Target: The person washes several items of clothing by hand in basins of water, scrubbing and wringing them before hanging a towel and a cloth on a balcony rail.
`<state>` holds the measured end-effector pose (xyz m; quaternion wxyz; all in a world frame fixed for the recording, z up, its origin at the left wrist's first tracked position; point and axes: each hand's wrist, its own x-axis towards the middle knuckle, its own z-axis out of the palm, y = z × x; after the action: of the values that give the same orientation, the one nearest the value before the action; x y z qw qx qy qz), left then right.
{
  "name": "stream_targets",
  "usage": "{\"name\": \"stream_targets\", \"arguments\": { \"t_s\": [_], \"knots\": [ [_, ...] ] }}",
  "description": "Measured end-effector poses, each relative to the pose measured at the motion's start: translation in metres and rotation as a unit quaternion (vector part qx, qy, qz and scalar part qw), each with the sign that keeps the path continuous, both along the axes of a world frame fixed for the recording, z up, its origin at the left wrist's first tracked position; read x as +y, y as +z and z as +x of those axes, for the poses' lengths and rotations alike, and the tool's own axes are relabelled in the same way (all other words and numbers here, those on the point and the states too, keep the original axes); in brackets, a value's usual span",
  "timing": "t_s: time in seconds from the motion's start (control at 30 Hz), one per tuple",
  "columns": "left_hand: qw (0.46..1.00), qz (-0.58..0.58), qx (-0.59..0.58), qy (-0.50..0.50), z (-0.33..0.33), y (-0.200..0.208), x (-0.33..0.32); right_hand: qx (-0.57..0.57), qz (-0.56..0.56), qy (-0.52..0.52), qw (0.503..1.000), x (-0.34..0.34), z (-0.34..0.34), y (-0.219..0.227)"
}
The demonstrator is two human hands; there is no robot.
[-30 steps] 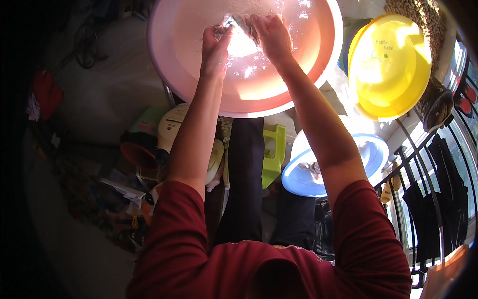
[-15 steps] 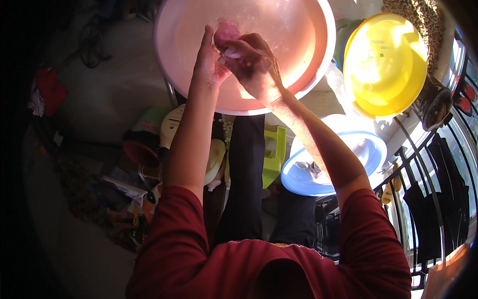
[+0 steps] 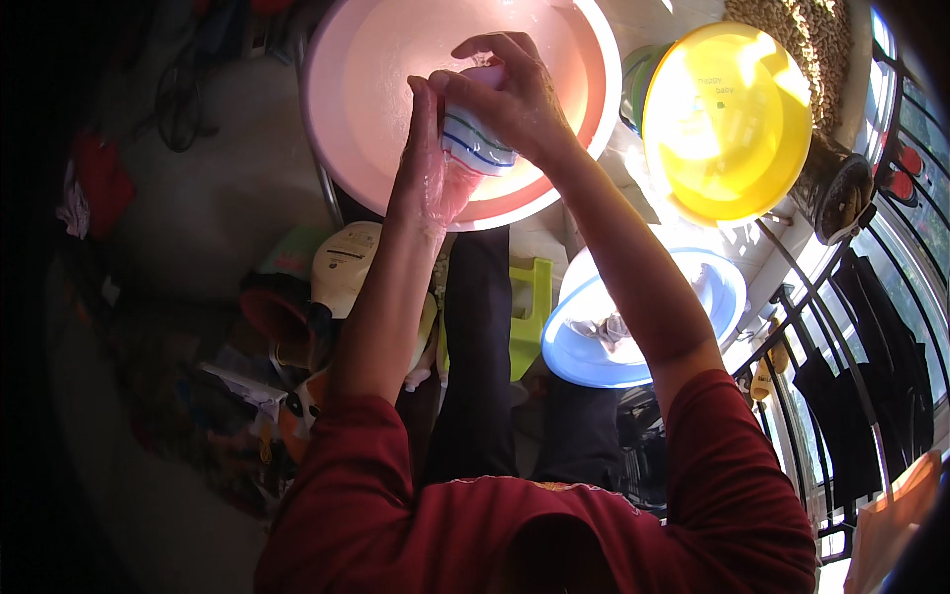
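Note:
Over a pink basin (image 3: 336, 139) with water in it, my two hands hold a wet sock. The sock (image 3: 477, 139) is white with blue and green stripes, and its pink end hangs down along my left wrist. My left hand (image 3: 424, 158) presses against its left side, palm inward. From above and the right, my right hand (image 3: 517, 94) grips the upper part, thumb toward the left fingertips. The fingers cover the sock's top end, so its shape there is hidden.
A yellow basin (image 3: 727, 129) stands at the far right. Nearer, a blue basin (image 3: 594, 368) holds grey-white cloth (image 3: 604, 329). Beside my leg is a green stool (image 3: 534, 307). A beige cap (image 3: 341, 267) lies left of my forearm. Dark garments (image 3: 871, 366) hang on the right railing.
The sock has come up between my hands, showing its striped part, where before only a small pink bundle showed. My right hand has risen slightly, and the view has shifted.

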<state>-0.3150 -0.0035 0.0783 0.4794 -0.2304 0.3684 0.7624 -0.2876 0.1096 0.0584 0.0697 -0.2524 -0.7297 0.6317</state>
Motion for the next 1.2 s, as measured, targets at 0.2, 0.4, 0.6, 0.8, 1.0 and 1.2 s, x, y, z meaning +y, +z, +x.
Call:
{"name": "stream_targets", "arguments": {
  "t_s": [0.2,0.4,0.6,0.8,1.0,1.2],
  "knots": [
    [0.98,-0.012,0.101,-0.169,-0.003,-0.012,-0.029,-0.123,-0.161,0.194,0.96,0.001,-0.005,0.007],
    [0.982,0.017,0.036,-0.185,-0.006,-0.008,-0.049,-0.067,-0.101,0.195,0.973,-0.014,-0.008,0.01],
    [0.967,0.068,0.024,-0.244,-0.017,0.002,-0.051,-0.041,-0.102,0.228,0.967,-0.007,-0.022,0.02],
    [0.975,0.044,0.072,-0.204,-0.016,0.015,-0.047,0.047,-0.267,0.322,0.907,0.001,-0.028,0.032],
    [0.956,-0.025,0.17,-0.237,-0.015,0.021,-0.025,-0.03,-0.169,0.274,0.946,-0.004,-0.028,0.037],
    [0.959,-0.09,0.206,-0.174,-0.016,-0.026,-0.017,-0.035,0.05,0.224,0.973,-0.014,-0.038,0.002]
  ]
}}
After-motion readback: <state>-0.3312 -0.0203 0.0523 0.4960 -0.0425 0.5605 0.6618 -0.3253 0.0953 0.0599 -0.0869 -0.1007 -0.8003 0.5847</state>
